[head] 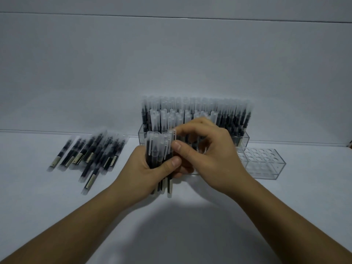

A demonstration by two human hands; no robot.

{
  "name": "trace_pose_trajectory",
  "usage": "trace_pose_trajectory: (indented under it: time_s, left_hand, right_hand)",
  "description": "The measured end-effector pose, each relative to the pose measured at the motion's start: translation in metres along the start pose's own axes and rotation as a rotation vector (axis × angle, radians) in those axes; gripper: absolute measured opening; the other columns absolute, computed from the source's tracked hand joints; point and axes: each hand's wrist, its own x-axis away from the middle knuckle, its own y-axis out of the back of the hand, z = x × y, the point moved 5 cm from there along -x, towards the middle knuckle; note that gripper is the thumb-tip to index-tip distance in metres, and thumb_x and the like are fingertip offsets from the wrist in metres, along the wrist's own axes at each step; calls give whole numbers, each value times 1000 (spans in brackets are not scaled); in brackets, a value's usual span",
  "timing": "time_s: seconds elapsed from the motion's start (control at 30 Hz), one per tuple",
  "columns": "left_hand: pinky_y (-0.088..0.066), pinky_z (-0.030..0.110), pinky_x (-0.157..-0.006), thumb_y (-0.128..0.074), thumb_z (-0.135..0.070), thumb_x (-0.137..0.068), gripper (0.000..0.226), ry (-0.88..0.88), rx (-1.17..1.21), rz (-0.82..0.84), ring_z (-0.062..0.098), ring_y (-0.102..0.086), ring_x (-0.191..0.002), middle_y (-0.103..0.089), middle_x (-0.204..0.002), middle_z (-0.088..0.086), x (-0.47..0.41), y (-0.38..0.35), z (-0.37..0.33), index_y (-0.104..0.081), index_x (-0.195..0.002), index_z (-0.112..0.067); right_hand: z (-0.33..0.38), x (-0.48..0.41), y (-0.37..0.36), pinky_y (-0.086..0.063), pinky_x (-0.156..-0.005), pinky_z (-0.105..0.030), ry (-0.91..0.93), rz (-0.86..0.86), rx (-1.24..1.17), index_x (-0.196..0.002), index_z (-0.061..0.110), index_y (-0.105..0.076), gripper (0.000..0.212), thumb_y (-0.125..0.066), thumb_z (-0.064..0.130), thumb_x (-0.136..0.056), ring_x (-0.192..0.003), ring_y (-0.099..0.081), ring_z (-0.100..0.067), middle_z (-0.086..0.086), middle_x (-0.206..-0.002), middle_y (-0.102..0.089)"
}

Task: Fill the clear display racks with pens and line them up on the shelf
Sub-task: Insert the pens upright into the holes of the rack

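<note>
Fingers [172, 162] of the left hand [141, 168] curl round a bundle of pens [157, 149]; the right hand [211, 149] pinches one cap just above them; pens look light, stiff and slick-capped, probably best taken mid-barrel; the filled rack [242, 139] stands behind the fingers, the empty rack [266, 162] to their right.

No legible text, brand or number anywhere. Pale label strips [89, 184] on barrels of the loose pens [91, 153], left of centre on the surface [38, 197], too blurred to read.
</note>
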Motion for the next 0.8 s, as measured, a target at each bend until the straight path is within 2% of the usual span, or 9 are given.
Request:
trace_pose_trajectory:
  time_s: [0.17, 0.27, 0.37, 0.43, 0.5, 0.57, 0.6, 0.67, 0.8]
  left_hand:
    - [-60, 29, -76, -57, -11, -90, 31, -10, 23, 32, 19, -75, -93, -77, -102, 1, 0, -1, -3, -76, -106, -30]
    - [-57, 17, -74, -52, -4, -92, 24, -77, -33, 22, 7, -74, -87, -77, -92, -10, 1, -2, -6, -70, -103, -14]
    - [-57, 16, -74, -51, -5, -92, 24, -95, -66, -2, 5, -74, -85, -77, -90, -14, 2, 0, -7, -66, -109, -12]
    - [-58, 20, -79, -58, -8, -95, 22, -85, -199, -21, 5, -74, -87, -78, -92, -10, 2, 8, -1, -69, -114, -10]
    - [-57, 27, -92, -59, -9, -100, 18, -130, -427, 3, 6, -72, -100, -78, -99, 2, 2, 14, 4, -73, -108, -1]
    - [-52, 18, -95, -55, -12, -93, 26, -239, -633, 13, -5, -67, -103, -77, -99, 6, 4, 12, 1, -73, -95, 5]
    - [-52, 15, -93, -57, -10, -87, 24, -281, -701, 33, -8, -65, -104, -76, -104, -1, 4, 9, -1, -75, -98, 1]
    - [-51, 21, -97, -65, -2, -73, 44, -328, -817, 98, -2, -65, -109, -72, -115, -10, 6, 0, -5, -75, -115, -12]
    - [-45, 28, -106, -74, 1, -62, 66, -324, -962, 247, 10, -54, -127, -62, -137, -9, 7, -8, 5, -70, -125, -19]
  right_hand:
    - [-2, -1, 0, -53, -64, -22, -111, 27, -318, -96, 7, -69, 8, -73, 3, -91, -71, -63, -9, 4, -83, -66]
    - [3, -3, 6, -60, -76, -32, -95, -15, -412, -95, 8, -66, 6, -69, 3, -93, -88, -73, -21, -12, -97, -75]
    - [2, -8, 16, -57, -77, -27, -133, -76, -533, -95, 8, -57, 7, -60, 3, -98, -97, -75, -23, -16, -99, -78]
    - [-1, -11, 26, -56, -72, -30, -170, -137, -585, -96, 11, -54, 6, -59, 10, -97, -94, -76, -24, -15, -92, -77]
    - [-7, -13, 37, -55, -69, -30, -192, -227, -579, -95, 13, -55, 9, -61, 8, -100, -84, -74, -20, -13, -80, -74]
    - [-10, -14, 45, -55, -66, -27, -191, -288, -535, -94, 14, -57, 10, -63, 6, -98, -75, -69, -17, -8, -80, -71]
    - [-12, -14, 48, -55, -66, -27, -189, -303, -508, -94, 13, -57, 10, -65, 6, -96, -74, -66, -17, -10, -83, -69]
    - [-16, -14, 53, -56, -71, -26, -180, -328, -458, -95, 11, -59, 11, -68, 6, -94, -76, -62, -19, -14, -89, -65]
    - [-21, -16, 58, -56, -72, -28, -173, -358, -440, -97, 11, -64, 12, -67, -1, -94, -76, -65, -17, -11, -89, -67]
